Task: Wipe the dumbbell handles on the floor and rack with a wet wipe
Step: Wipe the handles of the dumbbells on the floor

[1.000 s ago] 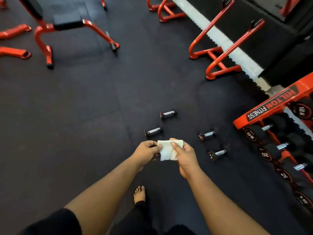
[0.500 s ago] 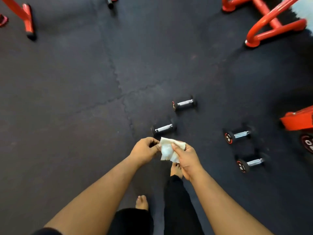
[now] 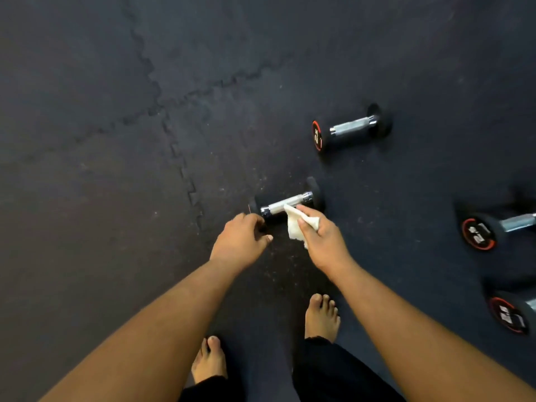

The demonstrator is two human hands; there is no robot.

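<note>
While I lean over the floor (image 3: 87,198), my right hand (image 3: 322,242) pinches a white wet wipe (image 3: 298,224), thumb on top and fingers (image 3: 303,213) curled round its crumpled folds, and one corner of the wipe touches the metal handle of the nearest dumbbell (image 3: 287,203). That dumbbell lies on its side just in front of my hands, with a shiny, ribbed silver handle and round black ends. My left hand (image 3: 240,242) hovers at its left end, fingers curled downward; whether they grip the black end I cannot tell, as the back of the hand hides them. A second dumbbell (image 3: 351,129) lies farther off to the right, the same shape, with a red ring and white numerals on its end face that may read 2.5, though they are blurred. Two more dumbbells, one (image 3: 493,227) above the other (image 3: 513,314), sit at the right edge, cut off by the frame, each with a red ring and smeared white numerals I cannot read. The floor is dark, speckled rubber matting whose tiles join in jagged puzzle-like seams. Both forearms are bare, and my bare feet (image 3: 322,317) stand below the hands, with black trouser hems at the ankles.
</note>
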